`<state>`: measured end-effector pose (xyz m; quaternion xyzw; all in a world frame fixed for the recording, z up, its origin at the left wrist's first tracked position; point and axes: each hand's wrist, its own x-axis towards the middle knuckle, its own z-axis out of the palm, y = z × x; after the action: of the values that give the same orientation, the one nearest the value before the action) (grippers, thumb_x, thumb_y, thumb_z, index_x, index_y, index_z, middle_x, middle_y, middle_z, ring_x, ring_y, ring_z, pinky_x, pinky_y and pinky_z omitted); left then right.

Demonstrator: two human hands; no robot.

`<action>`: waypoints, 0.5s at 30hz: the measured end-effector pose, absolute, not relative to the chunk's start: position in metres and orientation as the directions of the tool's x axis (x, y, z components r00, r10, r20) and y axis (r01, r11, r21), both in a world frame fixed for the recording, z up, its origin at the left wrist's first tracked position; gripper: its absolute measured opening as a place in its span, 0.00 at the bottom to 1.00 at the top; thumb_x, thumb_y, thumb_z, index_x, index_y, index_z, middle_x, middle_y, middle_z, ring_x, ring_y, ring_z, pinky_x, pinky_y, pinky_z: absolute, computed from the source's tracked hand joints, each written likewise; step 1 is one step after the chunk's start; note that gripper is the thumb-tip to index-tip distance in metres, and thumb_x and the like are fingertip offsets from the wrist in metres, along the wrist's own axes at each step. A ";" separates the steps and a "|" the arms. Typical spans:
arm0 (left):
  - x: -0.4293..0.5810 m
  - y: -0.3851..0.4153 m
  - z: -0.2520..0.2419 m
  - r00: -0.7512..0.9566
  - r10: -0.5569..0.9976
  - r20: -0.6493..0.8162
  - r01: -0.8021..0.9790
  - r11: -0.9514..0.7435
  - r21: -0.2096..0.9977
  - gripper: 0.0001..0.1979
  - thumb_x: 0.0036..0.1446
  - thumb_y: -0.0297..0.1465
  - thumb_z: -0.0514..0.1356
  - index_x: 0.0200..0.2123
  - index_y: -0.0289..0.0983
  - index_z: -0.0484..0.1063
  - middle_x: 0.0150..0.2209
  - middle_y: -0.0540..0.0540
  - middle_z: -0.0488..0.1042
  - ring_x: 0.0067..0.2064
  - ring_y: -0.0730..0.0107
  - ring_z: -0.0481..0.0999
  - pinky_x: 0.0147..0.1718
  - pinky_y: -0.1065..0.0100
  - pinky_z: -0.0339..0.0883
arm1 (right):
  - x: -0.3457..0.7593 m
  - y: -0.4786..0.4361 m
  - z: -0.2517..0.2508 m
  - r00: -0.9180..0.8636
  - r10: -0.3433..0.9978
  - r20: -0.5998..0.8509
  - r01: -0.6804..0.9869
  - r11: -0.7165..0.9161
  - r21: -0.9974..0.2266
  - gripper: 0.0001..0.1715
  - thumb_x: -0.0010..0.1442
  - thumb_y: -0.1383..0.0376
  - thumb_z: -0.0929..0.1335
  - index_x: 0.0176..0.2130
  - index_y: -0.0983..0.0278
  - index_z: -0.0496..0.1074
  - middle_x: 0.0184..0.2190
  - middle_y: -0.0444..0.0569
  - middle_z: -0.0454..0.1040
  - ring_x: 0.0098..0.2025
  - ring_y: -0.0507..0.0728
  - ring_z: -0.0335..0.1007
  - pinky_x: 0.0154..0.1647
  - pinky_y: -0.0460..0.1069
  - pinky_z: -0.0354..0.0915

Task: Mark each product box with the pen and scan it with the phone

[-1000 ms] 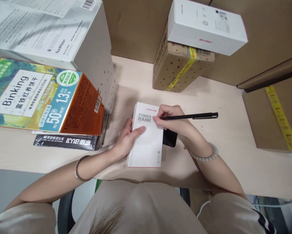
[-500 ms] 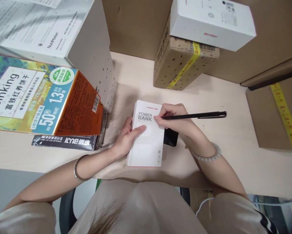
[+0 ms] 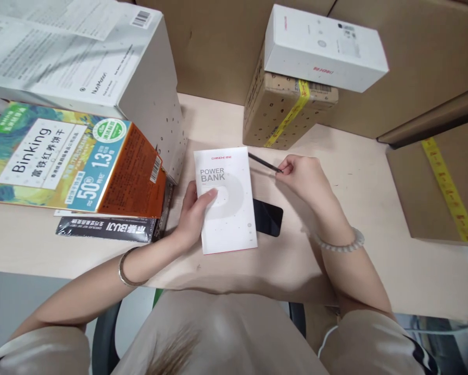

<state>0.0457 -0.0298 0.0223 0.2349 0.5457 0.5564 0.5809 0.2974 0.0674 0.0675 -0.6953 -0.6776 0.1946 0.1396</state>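
A white box printed "POWER BANK" (image 3: 229,208) lies on the pale desk (image 3: 366,208) in front of me. My left hand (image 3: 192,216) rests on its left edge, thumb across the top face, holding it. To the right of the box, my right hand (image 3: 302,177) pinches one end of a thin black pen (image 3: 264,163). The pen points up-left toward the box's top right corner. A black phone (image 3: 268,217) lies partly under the box's right side.
At left stand a large white carton (image 3: 101,62), a colourful "Binking" biscuit box (image 3: 70,161) and a dark packet (image 3: 104,227). Behind are a taped cardboard parcel (image 3: 275,112) with a white box (image 3: 323,47) on it, a cardboard wall, and another taped carton (image 3: 437,182) at right.
My right hand has lifted off the box and moved right, turning the pen from lying level to pointing up-left. The box has shifted left and slightly away under my left hand, showing more of the phone.
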 end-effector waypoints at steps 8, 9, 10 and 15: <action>0.041 -0.028 0.018 -0.183 0.899 -0.397 -0.429 0.291 0.855 0.25 0.50 0.44 0.78 0.46 0.42 0.75 0.46 0.46 0.86 0.46 0.56 0.83 0.47 0.57 0.76 | 0.296 0.064 0.066 -0.152 0.980 -0.131 0.944 0.104 -0.312 0.16 0.60 0.73 0.69 0.46 0.64 0.82 0.40 0.56 0.82 0.44 0.66 0.79 0.47 0.58 0.71; 0.041 -0.027 0.018 -0.189 0.900 -0.392 -0.434 0.282 0.856 0.24 0.51 0.43 0.78 0.46 0.42 0.75 0.46 0.47 0.86 0.47 0.56 0.83 0.47 0.57 0.77 | 0.297 0.061 0.069 -0.210 0.964 -0.161 0.924 0.142 -0.354 0.16 0.59 0.71 0.71 0.47 0.64 0.81 0.42 0.56 0.82 0.45 0.66 0.79 0.48 0.58 0.72; 0.041 -0.027 0.018 -0.203 0.901 -0.384 -0.435 0.268 0.860 0.23 0.52 0.43 0.78 0.46 0.43 0.75 0.47 0.47 0.86 0.47 0.56 0.83 0.47 0.57 0.77 | 0.296 0.057 0.072 -0.288 0.936 -0.204 0.894 0.187 -0.408 0.17 0.58 0.69 0.74 0.48 0.63 0.79 0.45 0.55 0.81 0.46 0.65 0.79 0.49 0.58 0.73; 0.042 -0.025 0.018 -0.292 0.892 -0.346 -0.442 0.196 0.876 0.23 0.52 0.42 0.78 0.46 0.43 0.77 0.51 0.47 0.86 0.51 0.55 0.84 0.52 0.58 0.78 | 0.279 0.029 0.079 -0.494 0.747 -0.445 0.856 0.329 -0.398 0.46 0.42 0.55 0.86 0.56 0.62 0.74 0.55 0.62 0.77 0.59 0.76 0.76 0.60 0.65 0.74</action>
<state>0.0419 -0.0246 0.0178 0.2098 0.5363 0.5985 0.5569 0.2790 0.0286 0.0790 -0.4946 -0.8102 0.3012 -0.0907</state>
